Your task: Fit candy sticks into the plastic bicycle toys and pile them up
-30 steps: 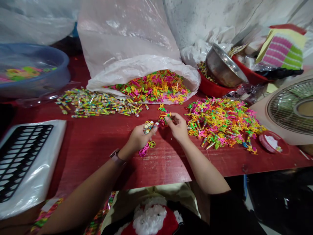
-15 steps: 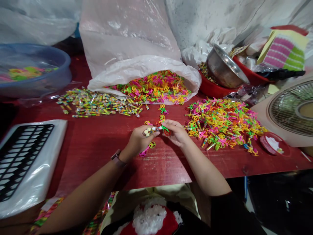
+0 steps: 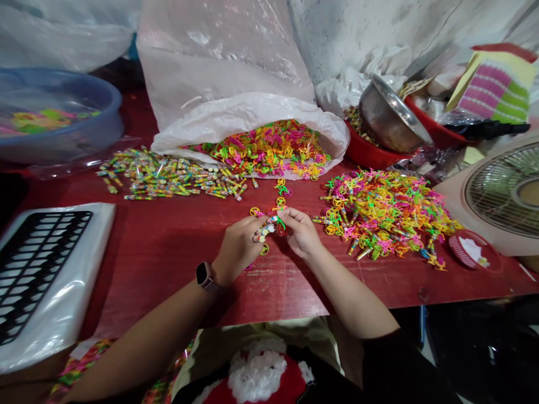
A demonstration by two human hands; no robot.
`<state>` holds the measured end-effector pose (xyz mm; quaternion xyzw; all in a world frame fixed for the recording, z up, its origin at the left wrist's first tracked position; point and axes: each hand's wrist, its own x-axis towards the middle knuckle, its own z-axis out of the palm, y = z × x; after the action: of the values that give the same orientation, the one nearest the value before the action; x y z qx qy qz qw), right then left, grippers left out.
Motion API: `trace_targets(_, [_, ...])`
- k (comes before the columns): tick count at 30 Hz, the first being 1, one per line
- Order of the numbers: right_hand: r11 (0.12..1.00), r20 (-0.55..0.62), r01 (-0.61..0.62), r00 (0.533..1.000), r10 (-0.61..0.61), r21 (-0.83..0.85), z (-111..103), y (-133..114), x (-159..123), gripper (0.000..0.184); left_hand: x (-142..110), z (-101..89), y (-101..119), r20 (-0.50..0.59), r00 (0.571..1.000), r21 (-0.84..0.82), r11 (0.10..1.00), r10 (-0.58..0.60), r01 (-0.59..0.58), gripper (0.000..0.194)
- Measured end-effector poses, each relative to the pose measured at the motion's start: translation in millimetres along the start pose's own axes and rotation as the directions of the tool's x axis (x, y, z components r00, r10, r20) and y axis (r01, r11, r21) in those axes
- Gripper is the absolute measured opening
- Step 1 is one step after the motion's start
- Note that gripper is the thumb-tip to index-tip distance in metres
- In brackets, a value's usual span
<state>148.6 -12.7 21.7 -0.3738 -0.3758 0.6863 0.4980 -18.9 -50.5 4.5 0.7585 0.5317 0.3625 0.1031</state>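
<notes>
Over the red table, my left hand [image 3: 236, 246] is closed around a small bunch of patterned tubes [image 3: 263, 232], their pale ends poking out beside the thumb. Close against it, my right hand [image 3: 303, 234] pinches a small green plastic piece [image 3: 279, 221] at the tip of one tube. Whether the two are joined is too small to tell. Yellow spoked plastic rings [image 3: 264, 249] and other bright pieces lie under and around the hands. A short line of loose bicycle-like pieces [image 3: 281, 191] runs from behind my fingers towards a white bag.
Patterned tubes [image 3: 168, 178] are heaped at the back left. The white plastic bag [image 3: 248, 106] spills coloured pieces. To the right lies a pile of pieces with tubes [image 3: 383, 210], near a small red basket [image 3: 463, 247] and a fan [image 3: 505, 191]. A black rack [image 3: 37, 264] rests at left.
My left hand has turned, so the watch face now shows and the tubes in it point at a steeper angle. My right hand stays close to the same spot, still pinching the green piece.
</notes>
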Motion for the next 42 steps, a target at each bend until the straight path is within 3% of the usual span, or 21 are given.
trace_targets(6, [0.925, -0.078, 0.23, 0.961, -0.264, -0.302, -0.3, 11.8, -1.2, 0.03, -5.4, 3.2, -3.8, -0.008, 0.999, -0.023, 0.999, 0.04, -0.04, 0.052])
trace_targets(12, [0.625, 0.0, 0.4, 0.842, -0.539, -0.67, 4.2, 17.1, -4.9, 0.026, -2.9, 12.7, -9.0, -0.016, 1.0, -0.064, 0.998, 0.025, -0.026, 0.046])
trace_targets(15, [0.563, 0.047, 0.432, 0.82, -0.57, -0.705, -7.1, -1.9, 1.6, 0.024, 4.6, 6.9, -7.4, -0.013, 1.0, -0.238, 0.971, 0.011, -0.014, 0.033])
trace_targets(17, [0.558, -0.001, 0.459, 0.772, -0.636, -0.692, -30.1, -31.4, 5.0, 0.022, 12.2, -3.5, -5.4, -0.021, 0.993, -0.381, 0.919, -0.12, 0.103, 0.03])
trace_targets(18, [0.527, -0.068, 0.467, 0.7, -0.711, -0.71, -45.4, -49.8, 5.3, 0.022, 16.5, -9.8, -4.7, -0.031, 0.974, -0.457, 0.869, -0.226, 0.187, 0.03])
trace_targets(19, [0.461, -0.141, 0.469, 0.569, -0.81, -0.753, -61.4, -69.0, 4.6, 0.022, 20.8, -16.0, -4.4, -0.03, 0.943, -0.539, 0.8, -0.33, 0.263, 0.03])
trace_targets(20, [0.365, -0.192, 0.44, 0.39, -0.901, -0.821, -76.1, -87.2, 3.0, 0.026, 25.1, -21.8, -4.7, -0.016, 0.91, -0.619, 0.719, -0.414, 0.317, 0.03])
trace_targets(21, [0.253, -0.202, 0.327, 0.181, -0.963, -0.911, -87.8, -102.6, 0.8, 0.036, 28.9, -26.5, -5.7, 0.009, 0.879, -0.685, 0.637, -0.477, 0.353, 0.031])
trace_targets(22, [0.141, -0.139, 0.205, 0.023, -0.99, -0.969, -94.8, -113.5, -1.9, 0.046, 32.1, -29.9, -7.3, 0.056, 0.854, -0.733, 0.559, -0.518, 0.387, 0.034])
trace_targets(23, [0.056, -0.061, 0.117, -0.043, -0.997, -0.992, -96.2, -118.5, -4.6, 0.05, 34.5, -31.7, -9.4, 0.115, 0.829, -0.766, 0.483, -0.548, 0.425, 0.037])
trace_targets(24, [-0.01, 0.009, 0.094, -0.008, -1.0, -0.996, -91.7, -117.0, -7.1, 0.046, 36.2, -32.0, -11.7, 0.181, 0.803, -0.782, 0.412, -0.568, 0.468, 0.04])
trace_targets(25, [-0.048, 0.068, 0.155, 0.131, -0.989, -0.987, -82.0, -109.1, -9.3, 0.035, 37.1, -31.0, -14.1, 0.247, 0.778, -0.786, 0.35, -0.578, 0.51, 0.041])
trace_targets(27, [0.015, 0.235, 0.406, 0.558, -0.796, -0.914, -52.3, -77.4, -12.3, 0.01, 37.6, -26.4, -18.4, 0.336, 0.742, -0.785, 0.263, -0.58, 0.561, 0.038])
trace_targets(28, [0.094, 0.373, 0.505, 0.738, -0.562, -0.858, -35.7, -57.0, -13.2, 0.015, 37.4, -23.6, -20.1, 0.354, 0.738, -0.788, 0.242, -0.574, 0.566, 0.035])
trace_targets(29, [0.123, 0.506, 0.563, 0.803, -0.314, -0.817, -20.0, -36.0, -13.8, 0.019, 37.2, -20.7, -21.4, 0.361, 0.738, -0.793, 0.23, -0.57, 0.564, 0.032])
trace_targets(30, [0.124, 0.575, 0.594, 0.803, -0.159, -0.795, -6.7, -16.4, -14.2, 0.027, 37.1, -18.1, -22.2, 0.356, 0.738, -0.8, 0.221, -0.573, 0.558, 0.029])
trace_targets(32, [0.111, 0.647, 0.641, 0.762, 0.032, -0.76, 10.1, 13.6, -15.0, 0.04, 37.0, -14.4, -23.0, 0.332, 0.73, -0.815, 0.208, -0.598, 0.541, 0.029])
trace_targets(34, [0.115, 0.668, 0.659, 0.734, 0.119, -0.744, 13.5, 26.6, -15.2, 0.04, 36.9, -12.9, -22.6, 0.308, 0.728, -0.821, 0.216, -0.612, 0.529, 0.03])
trace_targets(36, [0.141, 0.648, 0.633, 0.74, 0.179, -0.761, 7.3, 23.7, -13.6, 0.03, 36.3, -13.7, -21.6, 0.289, 0.759, -0.813, 0.27, -0.584, 0.517, 0.031])
trace_targets(39, [0.232, 0.517, 0.482, 0.847, 0.125, -0.845, -9.5, 2.4, -5.8, 0.016, 33.5, -16.7, -17.9, 0.196, 0.843, -0.754, 0.473, -0.5, 0.456, 0.035])
trace_targets(42, [0.554, 0.287, 0.313, 0.948, -0.137, -0.771, -24.2, -19.7, 4.5, 0.018, 28.4, -17.0, -11.5, 0.09, 0.896, -0.67, 0.64, -0.434, 0.377, 0.034])
